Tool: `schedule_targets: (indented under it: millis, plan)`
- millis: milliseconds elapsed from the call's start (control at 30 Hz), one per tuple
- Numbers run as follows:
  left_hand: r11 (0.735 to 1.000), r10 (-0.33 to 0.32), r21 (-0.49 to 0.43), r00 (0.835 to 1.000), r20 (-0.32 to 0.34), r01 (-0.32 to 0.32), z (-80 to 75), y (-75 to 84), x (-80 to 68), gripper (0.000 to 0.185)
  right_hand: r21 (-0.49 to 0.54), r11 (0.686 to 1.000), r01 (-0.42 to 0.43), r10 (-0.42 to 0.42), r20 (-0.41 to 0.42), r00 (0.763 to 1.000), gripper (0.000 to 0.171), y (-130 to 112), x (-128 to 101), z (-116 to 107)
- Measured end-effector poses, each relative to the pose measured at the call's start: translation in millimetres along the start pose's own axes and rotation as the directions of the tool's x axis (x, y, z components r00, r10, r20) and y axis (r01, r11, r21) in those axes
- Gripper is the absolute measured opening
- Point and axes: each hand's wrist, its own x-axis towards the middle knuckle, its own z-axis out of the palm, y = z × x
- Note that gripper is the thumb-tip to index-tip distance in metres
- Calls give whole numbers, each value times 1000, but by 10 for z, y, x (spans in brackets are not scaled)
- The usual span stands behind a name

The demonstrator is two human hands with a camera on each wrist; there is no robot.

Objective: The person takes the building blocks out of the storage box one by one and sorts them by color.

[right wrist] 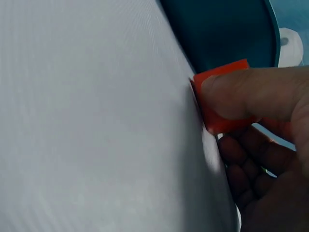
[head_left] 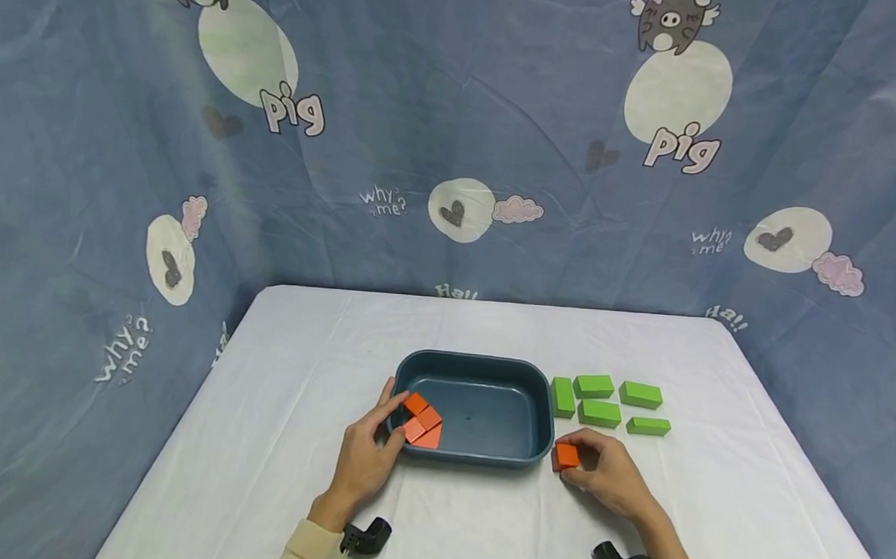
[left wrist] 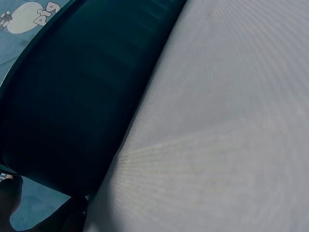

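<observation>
My left hand (head_left: 365, 463) holds the left end of a dark blue plastic tray (head_left: 478, 459). Its thumb lies at the near left corner and its fingers along the left rim. Inside that corner sit several orange-red blocks (head_left: 430, 417), pushed together. Just off the tray's right end, my right hand (head_left: 610, 474) pinches an orange block (head_left: 567, 456) between thumb and fingers. In the right wrist view the thumb presses on a face of this orange block (right wrist: 212, 121), low at the white cloth. The left wrist view shows mostly the tray's outer wall (left wrist: 72, 106).
Several green rectangular blocks (head_left: 599, 414) lie on the white tablecloth (head_left: 325, 349) right of the tray, beyond my right hand. A blue curtain (head_left: 554, 259) printed with pigs hangs behind the table and along its left side.
</observation>
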Motion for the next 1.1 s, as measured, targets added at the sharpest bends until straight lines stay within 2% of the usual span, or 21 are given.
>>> schedule_targets:
  millis: [233, 400, 567, 867, 1100]
  plan:
    - [1000, -3, -5, 1000, 1, 3, -1, 25, 14, 51, -30, 999, 11, -11, -10, 1000, 44, -9, -3, 5]
    - [1000, -12, -4, 1000, 11, 13, 8, 20, 11, 52, 31, 999, 39, -39, 13, 999, 51, 6, -27, -53]
    - [1000, -12, -11, 1000, 12, 12, 6, 20, -2, 50, 65, 995, 76, -75, -9, 997, 52, -52, -14, -198]
    - [1000, 2, -16, 1000, 10, -1, -2, 12, -5, 50, 72, 973, 220, -214, -78, 974, 46, -272, 197, -502]
    - [1000, -13, -21, 1000, 13, 14, -11, 2, -6, 50, 117, 963, 242, -234, -78, 969, 42, -409, 362, -537]
